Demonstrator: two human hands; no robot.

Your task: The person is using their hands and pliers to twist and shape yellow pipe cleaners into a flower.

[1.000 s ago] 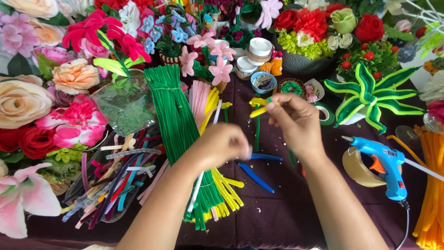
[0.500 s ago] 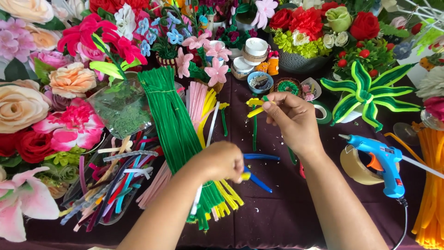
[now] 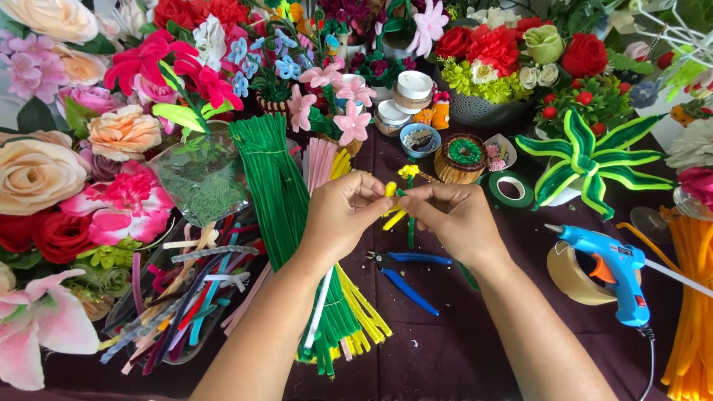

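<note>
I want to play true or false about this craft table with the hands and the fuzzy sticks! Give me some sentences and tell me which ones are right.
1. Both hands are pinching a small yellow pipe-cleaner flower on a green stem. True: the left hand and right hand meet on it.
2. The blue glue gun is in the right hand. False: it lies on the dark cloth beside a roll of tape.
3. Blue-handled pliers lie on the table below the hands. True.
4. The big bundle of green pipe cleaners sits right of the glue gun. False: it lies far to its left, beside the left hand.
5. The left hand holds scissors. False: it grips only the flower.
</note>
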